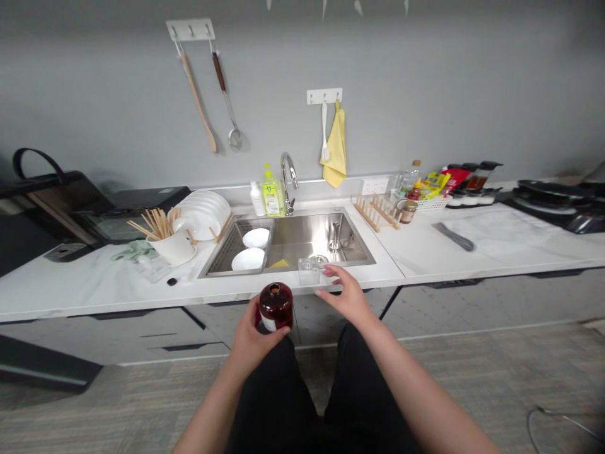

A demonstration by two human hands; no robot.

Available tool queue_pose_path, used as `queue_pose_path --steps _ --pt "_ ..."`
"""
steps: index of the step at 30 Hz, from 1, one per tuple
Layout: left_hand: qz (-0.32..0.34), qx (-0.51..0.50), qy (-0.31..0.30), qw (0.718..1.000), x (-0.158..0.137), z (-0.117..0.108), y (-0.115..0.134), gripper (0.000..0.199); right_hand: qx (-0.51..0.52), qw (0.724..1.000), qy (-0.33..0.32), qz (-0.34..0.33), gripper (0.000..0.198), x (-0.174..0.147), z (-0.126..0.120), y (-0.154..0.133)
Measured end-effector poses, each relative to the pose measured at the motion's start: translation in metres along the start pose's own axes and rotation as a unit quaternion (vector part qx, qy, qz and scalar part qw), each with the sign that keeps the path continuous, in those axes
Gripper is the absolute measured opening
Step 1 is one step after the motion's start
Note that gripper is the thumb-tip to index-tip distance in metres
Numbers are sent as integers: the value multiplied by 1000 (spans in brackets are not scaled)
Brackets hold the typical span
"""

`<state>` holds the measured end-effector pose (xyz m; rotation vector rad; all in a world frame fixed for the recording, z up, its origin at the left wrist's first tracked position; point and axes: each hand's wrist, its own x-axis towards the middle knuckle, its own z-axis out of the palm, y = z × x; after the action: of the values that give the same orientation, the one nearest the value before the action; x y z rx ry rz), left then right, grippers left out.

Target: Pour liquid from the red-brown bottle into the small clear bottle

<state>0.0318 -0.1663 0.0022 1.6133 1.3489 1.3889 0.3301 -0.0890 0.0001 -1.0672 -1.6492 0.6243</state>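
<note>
My left hand [259,334] is wrapped round a brown glass bottle [276,304], held upright in front of the counter edge. The bottle's neck has no cap on it, and a pale label shows low on its side. My right hand [347,296] is open, its thumb and fingers apart, just in front of the sink's front rim. Close to its fingertips stands a small clear container [309,271] on the rim; a gap seems to lie between them, though contact is hard to judge. A small black cap [172,282] lies on the counter to the left.
The steel sink [302,230] holds a drainer basket with two white bowls [248,259]. Soap bottles [271,194] and a faucet [286,176] stand behind it. Left are white plates [203,208] and a chopstick holder [174,248]; right, a wooden rack [377,212] and dark tongs [452,236].
</note>
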Motion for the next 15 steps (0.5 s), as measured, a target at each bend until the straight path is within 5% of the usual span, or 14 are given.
queue_pose_path --steps 7,15 --pt "-32 -12 51 998 18 -19 -3 90 -73 995 -73 8 120 54 16 46" --pt "-40 2 40 998 41 -22 -4 86 -2 996 -82 41 89 71 30 64"
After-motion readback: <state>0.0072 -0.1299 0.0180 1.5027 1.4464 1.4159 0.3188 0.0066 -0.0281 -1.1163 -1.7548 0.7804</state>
